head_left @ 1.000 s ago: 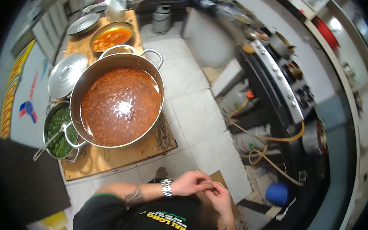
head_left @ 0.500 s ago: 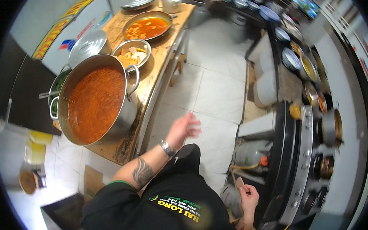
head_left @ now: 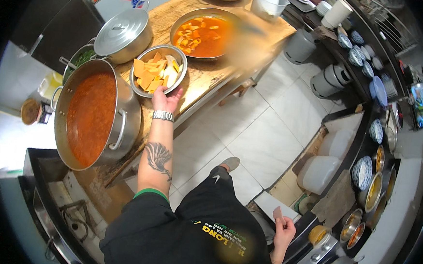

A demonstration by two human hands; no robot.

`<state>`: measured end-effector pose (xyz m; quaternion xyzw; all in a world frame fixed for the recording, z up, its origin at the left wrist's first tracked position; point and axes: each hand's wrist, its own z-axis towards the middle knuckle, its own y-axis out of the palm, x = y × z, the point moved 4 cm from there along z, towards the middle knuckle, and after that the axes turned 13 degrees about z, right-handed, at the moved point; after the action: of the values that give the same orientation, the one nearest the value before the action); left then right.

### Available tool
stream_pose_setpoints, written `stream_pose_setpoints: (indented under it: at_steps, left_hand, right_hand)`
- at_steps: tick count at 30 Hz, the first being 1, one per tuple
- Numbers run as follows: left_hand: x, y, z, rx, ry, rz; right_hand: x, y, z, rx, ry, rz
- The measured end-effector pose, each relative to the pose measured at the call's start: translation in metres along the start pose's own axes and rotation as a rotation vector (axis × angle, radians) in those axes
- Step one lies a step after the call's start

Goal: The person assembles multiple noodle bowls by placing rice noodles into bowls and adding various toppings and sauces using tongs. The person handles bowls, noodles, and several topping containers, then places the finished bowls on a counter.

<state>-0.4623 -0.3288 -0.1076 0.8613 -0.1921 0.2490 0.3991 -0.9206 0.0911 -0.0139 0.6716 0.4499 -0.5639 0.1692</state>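
Observation:
My left hand point(head_left: 166, 100) is at the near rim of a round metal bowl point(head_left: 136, 86), its thumb at the edge and its fingers curled against the side. Flat orange pieces point(head_left: 152, 72) and some paler ones fill the bowl, which rests on the wooden table. Low at the right, my right hand point(head_left: 284, 232) pinches a small, flat, pinkish-brown piece point(head_left: 277, 213) between thumb and fingers; its exact kind is unclear. Left of the bowl stands a big two-handled pot point(head_left: 129, 122) of red-orange broth. Behind it sits a wide pan point(head_left: 203, 34) of orange soup with chunks.
A lidded pot point(head_left: 123, 34) and a pot of greens point(head_left: 84, 56) share the wooden table point(head_left: 199, 90). An orange-brown blur covers its far right part. Grey gas cylinders point(head_left: 328, 81) stand on the tiled floor. Bowls, pans and a stove edge point(head_left: 310, 259) line the right side.
My left hand has moved forward from the open floor to the metal bowl's rim. The view has turned and come closer to the table. My right hand keeps the flat piece.

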Motion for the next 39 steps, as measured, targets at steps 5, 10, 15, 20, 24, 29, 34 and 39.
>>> stream_pose_setpoints:
  at_steps: [5,10,15,20,24,29,34,39]
  left_hand:
    - [-0.01,0.006,-0.054,0.098,0.094,0.127]
    - [-0.068,0.024,-0.17,-0.056,0.049,0.408]
    - [-0.139,0.072,-0.237,-0.3,-0.222,0.672]
    - [-0.2,0.138,-0.293,-0.614,-0.323,0.896]
    - [-0.259,0.153,-0.308,-0.755,-0.662,0.986]
    - [-0.324,0.16,-0.327,-1.107,-0.768,1.065]
    - [-0.363,0.165,-0.372,-1.389,-0.914,1.302]
    - [-0.394,0.153,-0.421,-1.492,-0.95,1.424]
  right_hand:
    - [-0.074,0.02,0.087,-0.201,-0.158,-0.244]
    - [-0.184,0.077,0.124,-0.519,-0.618,-0.191]
    - [-0.223,0.135,0.134,-0.865,-0.94,-0.226]
    - [-0.181,0.111,0.163,-0.621,-0.471,-0.787]
    - [-0.156,0.05,0.149,-0.359,-0.288,-0.806]
    - [-0.131,-0.016,0.122,0.071,-0.261,-0.796]
    - [-0.107,-0.07,0.083,0.133,0.194,-0.737]
    - [-0.082,-0.117,0.046,0.341,0.312,-0.541]
